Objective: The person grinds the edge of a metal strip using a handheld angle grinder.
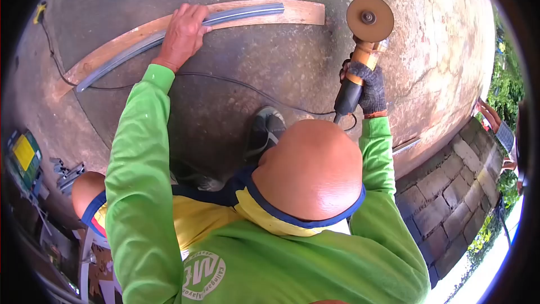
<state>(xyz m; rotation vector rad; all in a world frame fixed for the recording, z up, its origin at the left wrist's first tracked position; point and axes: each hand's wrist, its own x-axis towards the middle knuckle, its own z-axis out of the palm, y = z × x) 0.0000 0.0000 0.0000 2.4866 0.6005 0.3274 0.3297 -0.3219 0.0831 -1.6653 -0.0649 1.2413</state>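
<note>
My bare left hand (184,32) is closed over a long grey metal channel (247,13), pressing it on a wooden plank (306,12) that lies on the concrete floor. The channel runs along the plank, and its near-left end sticks out past the plank's edge. In a dark knitted glove, my right hand (371,89) grips an angle grinder (350,91) by its body. The grinder's round brown cutting disc (382,22) is up at the far end, to the right of the plank and apart from the channel. Its cord leaves the rear of the tool.
A black power cord (242,83) crosses the floor between my arms, passing near my shoe (265,132). Short metal offcuts (68,175) and a green case with a yellow label (23,152) lie at left. Concrete blocks (450,191) are stacked at right, with a person's arm (490,115) beyond.
</note>
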